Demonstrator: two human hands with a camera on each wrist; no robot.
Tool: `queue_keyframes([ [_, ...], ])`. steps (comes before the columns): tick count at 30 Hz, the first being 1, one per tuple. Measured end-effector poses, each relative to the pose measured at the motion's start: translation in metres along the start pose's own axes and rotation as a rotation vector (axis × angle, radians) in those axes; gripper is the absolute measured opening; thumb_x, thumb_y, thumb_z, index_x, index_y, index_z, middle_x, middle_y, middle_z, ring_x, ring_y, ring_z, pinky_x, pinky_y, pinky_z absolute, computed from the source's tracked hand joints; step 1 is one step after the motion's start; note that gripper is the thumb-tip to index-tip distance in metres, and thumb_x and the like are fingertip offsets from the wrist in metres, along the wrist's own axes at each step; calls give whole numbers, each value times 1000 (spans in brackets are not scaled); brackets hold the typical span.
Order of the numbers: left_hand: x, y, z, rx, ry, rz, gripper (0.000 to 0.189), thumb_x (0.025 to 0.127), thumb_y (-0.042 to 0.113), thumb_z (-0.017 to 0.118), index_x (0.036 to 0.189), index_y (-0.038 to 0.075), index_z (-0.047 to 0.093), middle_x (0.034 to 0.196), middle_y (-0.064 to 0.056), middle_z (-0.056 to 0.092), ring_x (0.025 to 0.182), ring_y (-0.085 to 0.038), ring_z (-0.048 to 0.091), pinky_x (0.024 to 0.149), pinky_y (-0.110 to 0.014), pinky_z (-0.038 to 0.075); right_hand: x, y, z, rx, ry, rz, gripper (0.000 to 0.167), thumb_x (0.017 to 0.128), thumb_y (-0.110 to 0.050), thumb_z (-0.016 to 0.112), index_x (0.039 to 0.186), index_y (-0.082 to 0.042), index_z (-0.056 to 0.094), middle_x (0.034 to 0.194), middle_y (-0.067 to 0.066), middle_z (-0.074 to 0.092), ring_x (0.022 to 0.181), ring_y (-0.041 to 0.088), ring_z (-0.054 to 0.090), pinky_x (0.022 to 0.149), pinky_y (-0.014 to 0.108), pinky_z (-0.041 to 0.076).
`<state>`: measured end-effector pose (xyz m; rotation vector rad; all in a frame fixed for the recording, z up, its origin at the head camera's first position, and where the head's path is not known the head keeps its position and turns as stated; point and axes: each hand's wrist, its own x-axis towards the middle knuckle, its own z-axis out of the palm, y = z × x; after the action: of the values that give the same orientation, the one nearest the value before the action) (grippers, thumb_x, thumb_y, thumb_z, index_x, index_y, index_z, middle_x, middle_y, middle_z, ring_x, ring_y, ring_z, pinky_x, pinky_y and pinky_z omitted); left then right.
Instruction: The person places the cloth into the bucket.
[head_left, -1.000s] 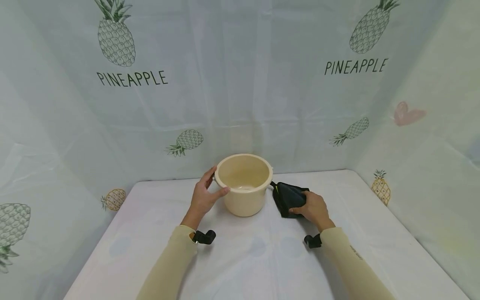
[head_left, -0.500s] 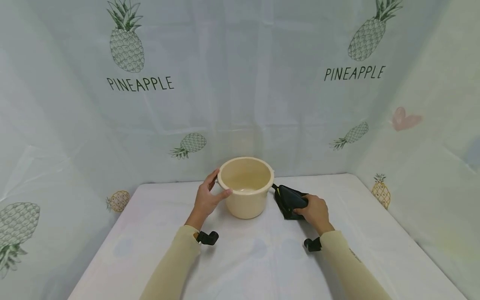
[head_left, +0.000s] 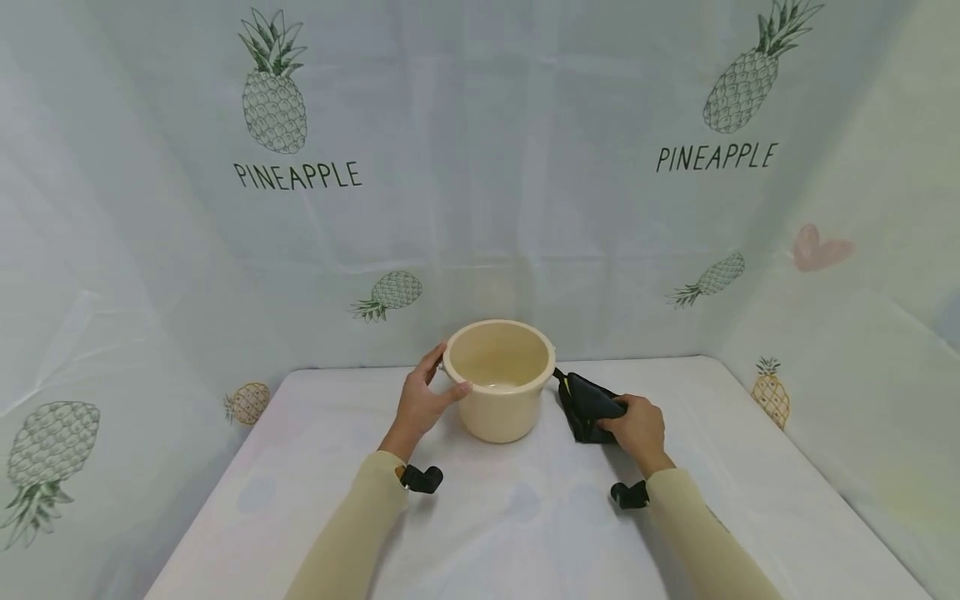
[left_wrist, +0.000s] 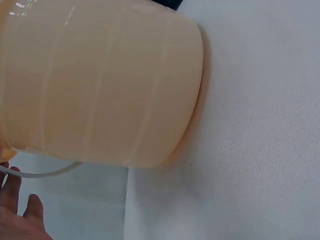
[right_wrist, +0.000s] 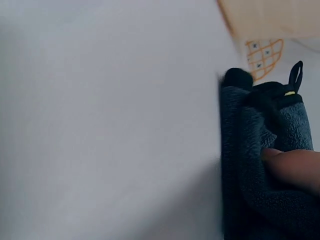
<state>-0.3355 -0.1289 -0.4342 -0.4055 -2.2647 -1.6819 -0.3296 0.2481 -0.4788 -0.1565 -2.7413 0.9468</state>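
Note:
A cream plastic bucket [head_left: 501, 417] stands upright on the table with its mouth up. My left hand [head_left: 422, 404] holds it at the left of the rim, thumb at the front and fingers behind. In the left wrist view the bucket's side [left_wrist: 100, 85] fills much of the picture, with a thin wire handle [left_wrist: 50, 174] by the fingers. Just right of the bucket lies a dark, fuzzy towel [head_left: 587, 400] with a hanging loop. My right hand [head_left: 636, 425] pinches its right side, raising a fold. The right wrist view shows the thumb pressed into the towel [right_wrist: 250, 165].
A white cloth covers the table [head_left: 517, 533]. Behind it and at both sides hang pale sheets [head_left: 480, 208] printed with pineapples. The bucket stands close to the table's back edge. Each wrist wears a small black camera.
My right hand has drawn the towel's fold up slightly, so the towel looks narrower. The left hand stays on the bucket. The head view has shifted, moving the scene slightly down and right.

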Motion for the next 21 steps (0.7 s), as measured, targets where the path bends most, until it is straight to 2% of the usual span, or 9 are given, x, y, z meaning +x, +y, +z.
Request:
queue_keyframes([
  [10,1,-3,1,-4,6,19,89,89,19,85,163,7,38,168,-10,36,156,-31,31,128,-49,25,-1,-8,-10,91,42,21,53,83,-16,86,126,11,68,124,34,68,115,53,62,97,63,52],
  [21,0,-3,1,0,-9,22,90,89,21,85,163,6,36,167,-11,37,156,-30,32,129,-46,25,3,-21,-29,91,78,44,55,84,-18,87,128,9,68,127,34,66,117,52,59,99,61,51],
])
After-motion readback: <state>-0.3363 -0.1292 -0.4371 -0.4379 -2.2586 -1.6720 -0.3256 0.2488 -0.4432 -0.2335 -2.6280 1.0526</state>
